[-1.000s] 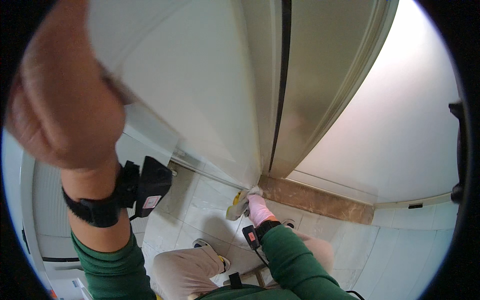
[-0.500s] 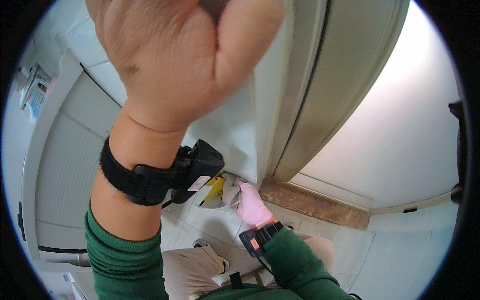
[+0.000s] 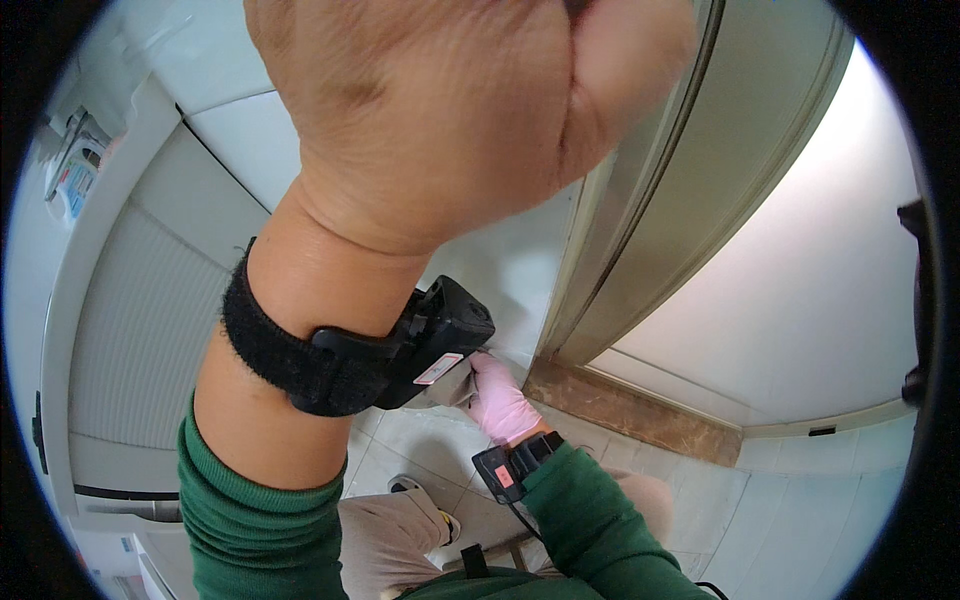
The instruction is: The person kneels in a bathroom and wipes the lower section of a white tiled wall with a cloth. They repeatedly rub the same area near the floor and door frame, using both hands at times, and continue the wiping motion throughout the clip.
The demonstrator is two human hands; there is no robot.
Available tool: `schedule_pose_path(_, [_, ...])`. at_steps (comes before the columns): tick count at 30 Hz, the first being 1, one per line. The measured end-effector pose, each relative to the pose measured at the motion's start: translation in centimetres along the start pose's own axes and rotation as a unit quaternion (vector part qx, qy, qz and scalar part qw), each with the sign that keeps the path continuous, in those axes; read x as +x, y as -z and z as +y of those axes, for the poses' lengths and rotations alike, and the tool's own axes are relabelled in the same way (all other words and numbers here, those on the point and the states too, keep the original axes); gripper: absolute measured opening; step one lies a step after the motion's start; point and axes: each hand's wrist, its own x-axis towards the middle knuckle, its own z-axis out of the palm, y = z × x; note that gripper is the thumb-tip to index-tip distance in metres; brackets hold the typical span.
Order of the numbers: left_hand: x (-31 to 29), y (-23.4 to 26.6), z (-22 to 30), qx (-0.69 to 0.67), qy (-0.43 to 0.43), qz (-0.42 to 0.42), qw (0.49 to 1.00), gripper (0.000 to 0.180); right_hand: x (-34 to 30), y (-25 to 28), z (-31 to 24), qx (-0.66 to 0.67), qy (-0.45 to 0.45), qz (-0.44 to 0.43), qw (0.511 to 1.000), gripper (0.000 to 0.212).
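Note:
My left hand (image 3: 465,120), bare, is raised close in front at the top of the view and covers much of it. The upper edge cuts off its fingers, so I cannot see whether it holds or touches anything. Lower down, near the floor and the foot of the white wall, is my right hand (image 3: 500,405) in a pink glove. Its fingers are closed on a grey cloth (image 3: 455,386), which is mostly hidden behind the black device (image 3: 440,335) strapped to my left wrist.
A sliding door frame (image 3: 640,220) with a frosted panel (image 3: 770,290) stands to the right, above a brown stone sill (image 3: 640,412). At left is a white ribbed cabinet (image 3: 165,320), with a plastic bottle (image 3: 72,188) beyond it. My shoe (image 3: 425,500) rests on tiled floor (image 3: 430,450).
My left hand and forearm have moved right. The wrist device now hides most of the grey cloth and the yellow thing seen beside it before. My right hand has shifted slightly.

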Motion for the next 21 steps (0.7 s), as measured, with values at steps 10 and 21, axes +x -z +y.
schedule_pose_path(10, [0.1,-0.2,0.2,-0.009,0.008,0.008,1.000,0.070,3.5,11.7,0.7,0.058,0.066,0.166,0.982,0.021])
schedule_pose_path(21, [-0.2,-0.2,0.6,-0.017,0.015,0.006,1.000,0.069,8.2,6.7,5.1,-0.236,0.228,-0.027,0.944,0.021])
